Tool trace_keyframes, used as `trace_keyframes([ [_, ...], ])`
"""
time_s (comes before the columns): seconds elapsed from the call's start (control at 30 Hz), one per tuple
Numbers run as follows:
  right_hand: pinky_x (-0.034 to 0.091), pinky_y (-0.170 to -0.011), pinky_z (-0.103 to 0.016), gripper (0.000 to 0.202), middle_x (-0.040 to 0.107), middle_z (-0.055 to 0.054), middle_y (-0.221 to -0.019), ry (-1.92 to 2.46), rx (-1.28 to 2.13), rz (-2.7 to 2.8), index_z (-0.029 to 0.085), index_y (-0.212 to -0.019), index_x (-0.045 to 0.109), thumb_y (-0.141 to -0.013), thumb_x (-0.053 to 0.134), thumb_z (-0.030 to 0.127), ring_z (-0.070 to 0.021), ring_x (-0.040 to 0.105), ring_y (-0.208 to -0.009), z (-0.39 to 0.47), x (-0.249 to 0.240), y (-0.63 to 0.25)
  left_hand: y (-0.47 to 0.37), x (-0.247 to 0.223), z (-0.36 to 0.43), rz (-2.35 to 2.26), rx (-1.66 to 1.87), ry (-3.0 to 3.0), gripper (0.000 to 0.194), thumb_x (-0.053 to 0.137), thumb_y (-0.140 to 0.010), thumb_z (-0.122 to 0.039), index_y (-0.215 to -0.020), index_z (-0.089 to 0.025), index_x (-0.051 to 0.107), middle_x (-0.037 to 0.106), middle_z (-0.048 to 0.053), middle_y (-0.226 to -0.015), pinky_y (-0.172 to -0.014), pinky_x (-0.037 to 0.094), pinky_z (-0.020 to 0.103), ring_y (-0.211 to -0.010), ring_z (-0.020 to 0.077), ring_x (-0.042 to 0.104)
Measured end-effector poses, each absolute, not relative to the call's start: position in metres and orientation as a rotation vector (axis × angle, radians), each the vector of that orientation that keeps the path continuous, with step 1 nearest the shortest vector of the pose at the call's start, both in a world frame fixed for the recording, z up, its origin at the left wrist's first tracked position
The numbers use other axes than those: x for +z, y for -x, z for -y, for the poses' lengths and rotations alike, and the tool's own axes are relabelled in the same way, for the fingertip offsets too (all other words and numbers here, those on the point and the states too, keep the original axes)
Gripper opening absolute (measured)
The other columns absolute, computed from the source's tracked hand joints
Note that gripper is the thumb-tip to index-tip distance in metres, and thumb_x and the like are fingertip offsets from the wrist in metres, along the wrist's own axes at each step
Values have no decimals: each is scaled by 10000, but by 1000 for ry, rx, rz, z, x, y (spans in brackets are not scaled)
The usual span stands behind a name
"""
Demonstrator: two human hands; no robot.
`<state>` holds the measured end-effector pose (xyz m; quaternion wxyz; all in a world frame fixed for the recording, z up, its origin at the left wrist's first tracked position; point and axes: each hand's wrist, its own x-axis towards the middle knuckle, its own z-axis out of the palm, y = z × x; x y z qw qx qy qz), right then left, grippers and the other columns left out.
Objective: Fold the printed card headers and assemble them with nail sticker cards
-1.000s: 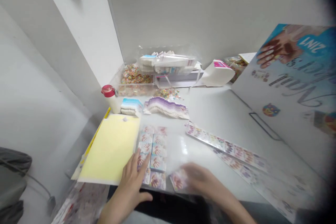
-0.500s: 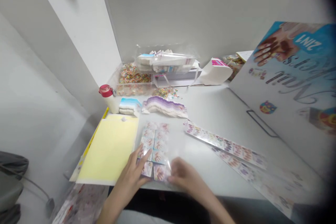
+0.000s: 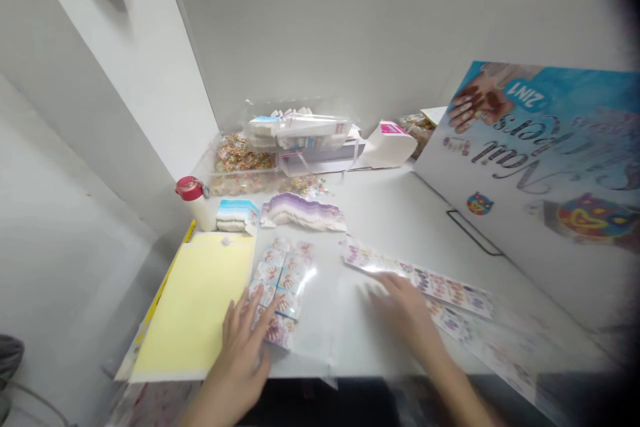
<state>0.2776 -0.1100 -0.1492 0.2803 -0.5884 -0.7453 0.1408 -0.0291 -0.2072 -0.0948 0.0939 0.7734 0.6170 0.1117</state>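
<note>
Two columns of small printed cards [image 3: 289, 280] lie in clear plastic near the table's front edge. Spread over the lower left cards is my left hand [image 3: 245, 340], its fingers apart and resting on them. My right hand [image 3: 403, 310] is blurred and stands beside the near edge of a long printed strip [image 3: 450, 290]; its fingertips are smeared, so what they hold, if anything, cannot be made out. A second strip [image 3: 480, 340] lies partly behind the right forearm.
A yellow sheet [image 3: 200, 300] lies at left, below a red-capped bottle [image 3: 193, 197]. Blue cards [image 3: 237, 213] and a purple card row [image 3: 303, 212] lie behind. Farther back are bins of colourful bits [image 3: 245, 153]. A large printed box [image 3: 540, 167] stands at right.
My right hand has moved away from the cards to the right, toward the strips. My left hand stays at the cards, which are now slanted. The view has shifted a little.
</note>
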Motion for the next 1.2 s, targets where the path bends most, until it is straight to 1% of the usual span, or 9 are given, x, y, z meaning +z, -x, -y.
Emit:
trace_keyframes([
  [0.1,370,-906,-520,371,604,-121,-1220,1692,-27,2099,200,-1186,596,-834,482,222,-339,515,-1110,88,-170,-305,-9,-108,212,-2037,473,-2297,616,436,-914,-280,-1473,-334,183,318,61,-1512,-1082,235,595,-1388,332,229],
  [0.17,388,-883,-475,364,618,-108,-1200,1716,-136,2127,199,-1181,599,-839,475,198,-311,532,-1079,78,-179,-311,-30,-120,208,-2404,552,-2133,690,500,-884,-378,-1484,-262,179,282,167,-1508,-1007,237,689,-1364,442,208],
  [0.27,391,-847,-432,318,641,-89,-1157,1730,-240,2122,204,-1125,630,-836,499,194,-292,539,-1039,69,-184,-311,-42,-136,200,-2594,521,-2015,724,509,-877,-327,-1491,-208,144,241,247,-1499,-903,301,733,-1340,527,172],
  [0.4,375,-816,-419,291,639,-71,-1164,1769,-288,2133,225,-1123,627,-862,499,212,-286,532,-1032,60,-187,-310,-33,-151,197,-2504,507,-2168,671,449,-874,-159,-1483,-255,184,288,197,-1493,-961,319,666,-1366,501,109],
  [0.6,375,-771,-412,285,623,-78,-1178,1872,-282,2059,221,-1153,602,-913,455,262,-289,520,-1022,42,-189,-315,-12,-159,202,-2309,498,-2312,690,478,-825,-116,-1462,-270,260,313,154,-1496,-997,286,673,-1387,474,-10],
  [0.8,390,-765,-405,277,624,-71,-1163,1873,-250,2011,221,-1138,601,-921,454,312,-278,521,-1003,32,-186,-319,14,-135,199,-1785,286,-2483,725,512,-795,-68,-1440,-326,301,293,70,-1524,-1016,299,667,-1397,437,95],
  [0.93,406,-773,-425,285,625,-80,-1157,1890,-233,1964,215,-1131,602,-919,447,327,-291,527,-1001,31,-189,-320,23,-112,187,-1567,212,-2493,693,484,-825,-52,-1430,-344,310,258,41,-1540,-1039,292,642,-1415,379,80],
  [1.07,415,-829,-494,323,590,-125,-1213,1901,-225,1894,191,-1152,590,-916,435,349,-326,521,-1045,34,-186,-317,29,-107,163,-1573,246,-2486,700,402,-804,49,-1373,-359,407,309,25,-1520,-1052,267,638,-1426,326,84],
  [1.2,403,-969,-466,367,533,-113,-1283,1499,52,1906,224,-1246,510,-919,438,372,-276,487,-1180,59,-157,-302,34,-119,144,-1502,393,-2442,686,329,-827,70,-1392,-316,386,276,23,-1534,-1093,317,481,-1437,227,71],
])
